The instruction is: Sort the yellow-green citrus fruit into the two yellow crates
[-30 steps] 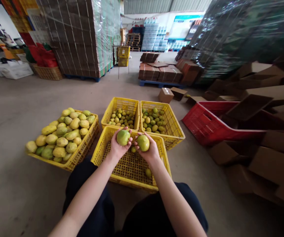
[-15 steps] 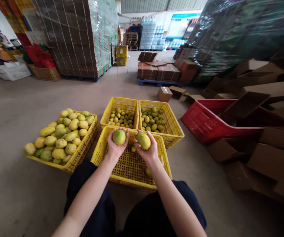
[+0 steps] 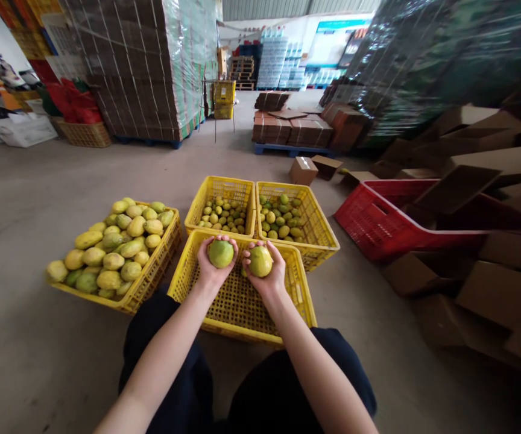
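Above the near yellow crate (image 3: 236, 328), my left hand (image 3: 213, 271) cups a round green fruit (image 3: 221, 254) in its fingers. Beside it, my right hand (image 3: 272, 280) holds a yellow-green fruit (image 3: 260, 261), with a bright glint on its skin. The two hands are apart, palms up. Part of another fruit shows between them, mostly hidden by my right hand. Behind the near crate stand a yellow crate of yellowish fruit (image 3: 224, 216) and a yellow crate of greener fruit (image 3: 283, 220). At the left, a crate (image 3: 152, 274) is heaped with large yellow and green fruit.
A red crate (image 3: 369, 223) with cardboard in it stands at the right, among loose cardboard boxes (image 3: 491, 295). Farther back are a small box (image 3: 303, 171), flattened cartons on a blue pallet (image 3: 278, 148), and tall wrapped stacks on both sides. My knees flank the near crate.
The fruit in my right hand has turned and sits more upright, and that hand has shifted slightly left. My left hand still holds the green fruit, nearly unmoved.
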`<state>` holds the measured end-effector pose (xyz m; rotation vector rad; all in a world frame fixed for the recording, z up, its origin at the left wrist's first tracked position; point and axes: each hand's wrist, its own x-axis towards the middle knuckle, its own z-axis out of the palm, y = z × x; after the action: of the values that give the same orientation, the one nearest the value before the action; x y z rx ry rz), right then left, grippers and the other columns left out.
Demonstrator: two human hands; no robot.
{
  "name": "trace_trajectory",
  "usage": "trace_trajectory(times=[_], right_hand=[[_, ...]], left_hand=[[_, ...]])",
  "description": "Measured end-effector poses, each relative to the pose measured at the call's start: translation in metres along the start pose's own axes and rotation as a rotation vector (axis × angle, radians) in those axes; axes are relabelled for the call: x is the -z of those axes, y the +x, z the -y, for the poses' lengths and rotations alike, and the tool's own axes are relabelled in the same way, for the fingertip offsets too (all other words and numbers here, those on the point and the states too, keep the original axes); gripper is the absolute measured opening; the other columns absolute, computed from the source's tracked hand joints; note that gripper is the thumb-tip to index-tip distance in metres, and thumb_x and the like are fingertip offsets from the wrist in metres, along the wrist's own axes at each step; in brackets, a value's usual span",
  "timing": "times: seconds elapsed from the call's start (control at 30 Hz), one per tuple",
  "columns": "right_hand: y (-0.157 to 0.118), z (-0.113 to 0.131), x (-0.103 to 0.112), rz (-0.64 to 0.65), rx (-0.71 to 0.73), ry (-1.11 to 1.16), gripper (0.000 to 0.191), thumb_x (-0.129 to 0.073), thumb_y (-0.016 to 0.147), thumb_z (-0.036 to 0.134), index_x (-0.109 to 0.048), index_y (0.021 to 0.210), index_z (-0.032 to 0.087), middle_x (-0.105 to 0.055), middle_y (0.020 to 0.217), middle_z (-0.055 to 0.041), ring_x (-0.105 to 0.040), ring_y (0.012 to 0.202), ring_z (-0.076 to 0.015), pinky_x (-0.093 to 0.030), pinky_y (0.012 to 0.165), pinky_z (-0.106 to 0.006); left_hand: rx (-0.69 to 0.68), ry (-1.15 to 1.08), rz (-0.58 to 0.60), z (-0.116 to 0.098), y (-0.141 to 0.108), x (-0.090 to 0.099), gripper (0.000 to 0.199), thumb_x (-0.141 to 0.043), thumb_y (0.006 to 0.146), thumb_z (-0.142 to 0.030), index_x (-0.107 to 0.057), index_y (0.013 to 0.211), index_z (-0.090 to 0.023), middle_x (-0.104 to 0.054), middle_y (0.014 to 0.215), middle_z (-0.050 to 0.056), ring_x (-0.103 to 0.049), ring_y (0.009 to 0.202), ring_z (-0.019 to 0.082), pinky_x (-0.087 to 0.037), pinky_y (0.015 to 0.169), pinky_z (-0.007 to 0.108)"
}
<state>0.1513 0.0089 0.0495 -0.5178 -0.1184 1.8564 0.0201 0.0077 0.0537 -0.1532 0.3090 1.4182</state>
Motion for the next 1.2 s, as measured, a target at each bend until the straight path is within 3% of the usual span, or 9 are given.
trace_trajectory(times=[0.33,0.43,0.57,0.67,0.77,0.93,1.07,1.2], right_hand=[[0.006,-0.002,0.006,-0.044,0.091,-0.004,0.005,-0.064,0.078,0.022,-0.061,0.074,0.021,-0.069,0.069,0.0000,-0.064,0.057,-0.0138,-0.055,0.048,-0.022],[0.007,-0.002,0.007,-0.027,0.080,-0.021,0.006,-0.062,0.081,0.023,-0.066,0.084,0.021,-0.071,0.073,-0.0013,-0.065,0.060,-0.0146,-0.057,0.052,-0.024],[0.007,-0.003,0.007,0.067,0.062,-0.031,0.031,-0.055,0.084,0.024,-0.067,0.112,0.019,-0.076,0.095,-0.0077,-0.071,0.085,-0.0220,-0.063,0.076,-0.040],[0.009,-0.002,0.006,0.066,0.074,-0.012,0.037,-0.052,0.082,0.019,-0.066,0.116,0.019,-0.076,0.098,-0.0092,-0.071,0.098,-0.0261,-0.060,0.088,-0.051],[0.011,0.000,0.006,0.024,0.103,0.009,0.026,-0.057,0.084,0.018,-0.067,0.107,0.018,-0.075,0.091,-0.0086,-0.071,0.091,-0.0244,-0.062,0.085,-0.047],[0.012,0.001,0.005,-0.090,0.110,0.030,0.016,-0.063,0.081,0.012,-0.067,0.095,0.019,-0.074,0.081,-0.0026,-0.068,0.069,-0.0149,-0.059,0.062,-0.024],[0.011,0.000,0.007,-0.099,0.086,0.036,0.012,-0.066,0.081,0.019,-0.066,0.093,0.020,-0.073,0.078,-0.0021,-0.069,0.069,-0.0165,-0.060,0.062,-0.027],[0.013,0.001,0.013,-0.039,0.078,0.001,0.021,-0.060,0.082,0.025,-0.067,0.100,0.019,-0.076,0.089,-0.0080,-0.072,0.079,-0.0220,-0.062,0.064,-0.034]], left_hand=[[-0.050,0.113,-0.060,0.001,-0.003,-0.005,0.014,-0.053,0.080,-0.017,-0.058,0.066,-0.018,-0.062,0.064,0.001,-0.064,0.064,0.014,-0.056,0.064,0.025],[-0.008,0.096,-0.084,0.001,0.000,-0.002,0.012,-0.054,0.081,-0.019,-0.059,0.070,-0.018,-0.063,0.069,0.002,-0.064,0.067,0.015,-0.056,0.068,0.025],[-0.047,0.053,-0.141,0.001,0.008,0.004,0.014,-0.052,0.083,-0.023,-0.064,0.084,-0.016,-0.067,0.078,0.006,-0.068,0.076,0.019,-0.059,0.073,0.030],[-0.065,0.050,-0.183,0.000,0.012,0.005,0.026,-0.048,0.085,-0.023,-0.065,0.101,-0.013,-0.070,0.092,0.012,-0.071,0.091,0.025,-0.061,0.078,0.036],[-0.058,0.052,-0.156,-0.002,0.013,0.002,0.028,-0.048,0.090,-0.021,-0.062,0.112,-0.013,-0.071,0.101,0.014,-0.071,0.101,0.027,-0.062,0.082,0.039],[-0.016,0.055,-0.001,0.001,0.006,-0.006,0.025,-0.051,0.099,-0.032,-0.063,0.110,-0.013,-0.071,0.098,0.011,-0.072,0.092,0.020,-0.062,0.074,0.027],[0.013,-0.018,0.032,0.001,0.000,-0.009,0.042,-0.049,0.099,-0.052,-0.064,0.108,-0.015,-0.069,0.093,0.010,-0.070,0.082,0.017,-0.061,0.070,0.025],[-0.025,-0.056,0.006,-0.003,0.000,-0.005,0.040,-0.048,0.100,-0.051,-0.064,0.107,-0.015,-0.069,0.089,0.009,-0.072,0.084,0.018,-0.063,0.082,0.035]])
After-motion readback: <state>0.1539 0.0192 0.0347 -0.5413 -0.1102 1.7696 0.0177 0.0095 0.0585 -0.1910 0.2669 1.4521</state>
